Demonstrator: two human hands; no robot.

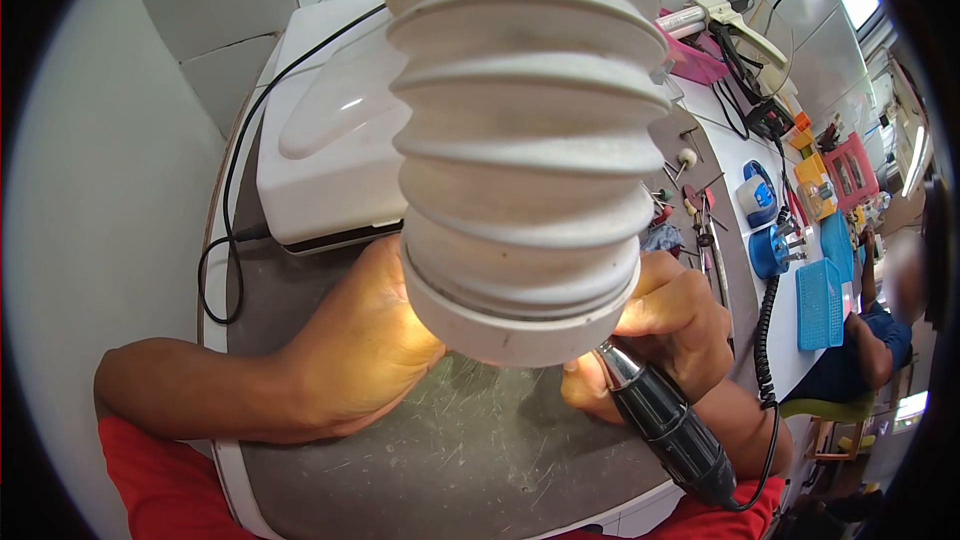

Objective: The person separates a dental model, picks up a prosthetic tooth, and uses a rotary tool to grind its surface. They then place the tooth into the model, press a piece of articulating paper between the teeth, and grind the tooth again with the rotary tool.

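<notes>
Right hand (668, 325): fingers curled together around the metal neck of a black rotary handpiece (665, 420), gripped pen-fashion, tool body slanting down and outward past the wrist, its coiled black cord (764, 340) running up the bench. Left hand (365, 345): palm turned inward, wrist bent, forearm lying across the scratched grey work mat (470, 460); its fingertips are hidden behind the white ribbed extraction hose (525, 140), so their grip cannot be told. Surroundings: white box unit (320, 155) behind the left hand, blue tray (820, 305) and small tools farther right, another person seated at the far right edge.
</notes>
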